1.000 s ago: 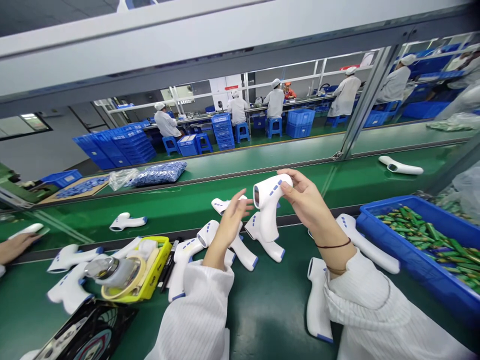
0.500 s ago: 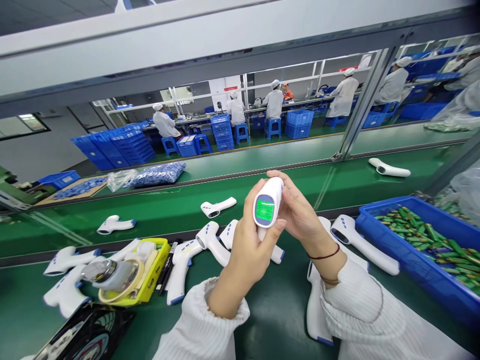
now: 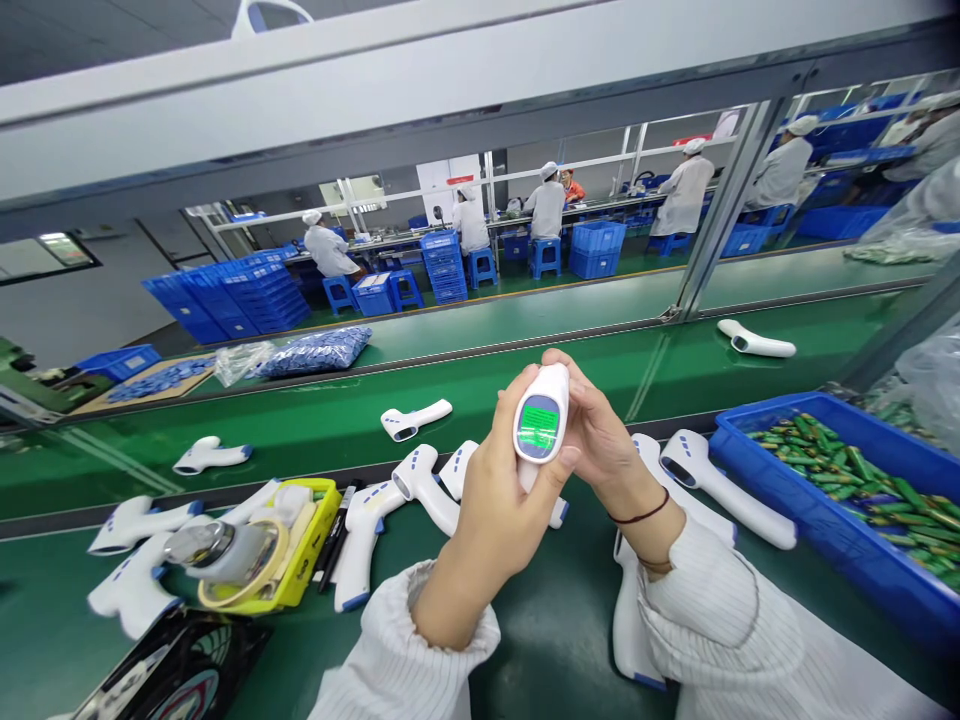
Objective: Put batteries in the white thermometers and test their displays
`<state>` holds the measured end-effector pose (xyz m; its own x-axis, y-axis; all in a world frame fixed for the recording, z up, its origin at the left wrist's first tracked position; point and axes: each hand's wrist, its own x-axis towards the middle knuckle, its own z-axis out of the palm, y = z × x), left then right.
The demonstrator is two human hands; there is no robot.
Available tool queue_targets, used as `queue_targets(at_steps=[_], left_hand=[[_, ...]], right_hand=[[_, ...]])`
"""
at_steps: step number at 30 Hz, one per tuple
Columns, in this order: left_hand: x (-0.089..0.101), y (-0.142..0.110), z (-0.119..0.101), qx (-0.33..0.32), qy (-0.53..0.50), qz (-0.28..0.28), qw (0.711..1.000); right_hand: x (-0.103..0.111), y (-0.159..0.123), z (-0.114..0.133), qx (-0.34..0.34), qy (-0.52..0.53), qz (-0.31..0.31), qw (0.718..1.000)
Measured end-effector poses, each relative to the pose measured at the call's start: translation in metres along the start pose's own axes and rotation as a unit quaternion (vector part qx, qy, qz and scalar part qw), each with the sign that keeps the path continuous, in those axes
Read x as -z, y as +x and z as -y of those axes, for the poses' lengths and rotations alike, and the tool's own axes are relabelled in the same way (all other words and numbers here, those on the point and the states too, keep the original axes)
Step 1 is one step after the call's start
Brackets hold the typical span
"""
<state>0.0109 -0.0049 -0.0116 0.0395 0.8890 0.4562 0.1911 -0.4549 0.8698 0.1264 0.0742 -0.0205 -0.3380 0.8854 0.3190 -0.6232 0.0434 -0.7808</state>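
Counter [image 3: 547,650]: green and smooth, with loose thermometers [image 3: 427,480] lying at mixed angles left and right.
Belt [image 3: 315,430]: green, running crosswise beyond the counter; three thermometers lie on it, well apart.
Ledge [image 3: 480,325]: paler green, past the belt.
Beam [image 3: 450,70]: grey, slanting across overhead.
Room: workers [image 3: 546,200] in white coats and caps sit at a far line on blue stools [image 3: 546,255]; blue crates [image 3: 225,300] are stacked to the left.
Held thermometer [image 3: 541,410]: raised above the counter's far edge, in front of the person.
Screen [image 3: 538,428]: lit green, facing back at the person.
Long axis: the head runs away from the person, nose end toward the belt; the grip drops below, mostly hidden by fingers.
Hands: both grasp it; the left hand [image 3: 502,480] wraps the grip, thumb in front, and the right hand [image 3: 604,435] curls round the head's right side.
Yellow tray [image 3: 319,535]: a metal-topped jar [image 3: 225,555], a tape roll [image 3: 276,565] and white pieces.
Blue bin [image 3: 825,535]: many small green cylinders [image 3: 847,460], loosely heaped.
Clear bag [image 3: 319,352]: blue pieces, on the ledge.
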Motion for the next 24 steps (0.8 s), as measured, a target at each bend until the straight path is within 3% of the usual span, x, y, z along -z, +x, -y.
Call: queue_targets(at_steps=[9, 15, 24], left_hand=[[0.0014, 0.0006, -0.0005, -0.025, 0.035, 0.009, 0.999], [0.0016, -0.0006, -0.0001, 0.013, 0.015, -0.001, 1.0], [0.0011, -0.0005, -0.0009, 0.025, -0.003, -0.009, 1.0]], right_hand=[[0.0003, 0.0006, -0.0002, -0.012, -0.004, -0.006, 1.0], [0.0054, -0.0018, 0.0023, -0.022, -0.04, 0.061, 0.997], [0.0059, -0.0035, 0.0013, -0.017, -0.066, 0.081, 0.994]])
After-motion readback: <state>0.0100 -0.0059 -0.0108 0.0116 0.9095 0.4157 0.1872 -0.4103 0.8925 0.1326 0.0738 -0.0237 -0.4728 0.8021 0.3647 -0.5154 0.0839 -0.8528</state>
